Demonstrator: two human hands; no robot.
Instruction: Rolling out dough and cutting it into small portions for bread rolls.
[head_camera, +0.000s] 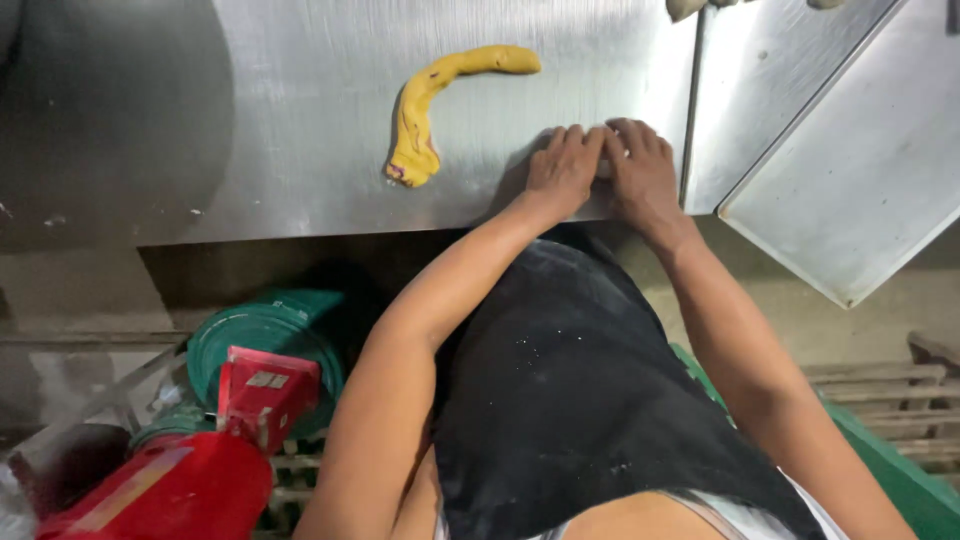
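Both hands lie side by side, palms down, near the front edge of a steel table (300, 120). The left hand (566, 165) and the right hand (641, 170) touch at the fingers, which curl over something small and pale; it is almost wholly hidden, so I cannot tell what it is or how tightly it is gripped. Well to the left of the hands, a curved roll of yellow dough (428, 108) with dark purple streaks lies on the table, untouched. A steel tray (860, 190) juts over the table's right end. Below the table edge stand a red machine (190, 470) and a green drum (270, 335).
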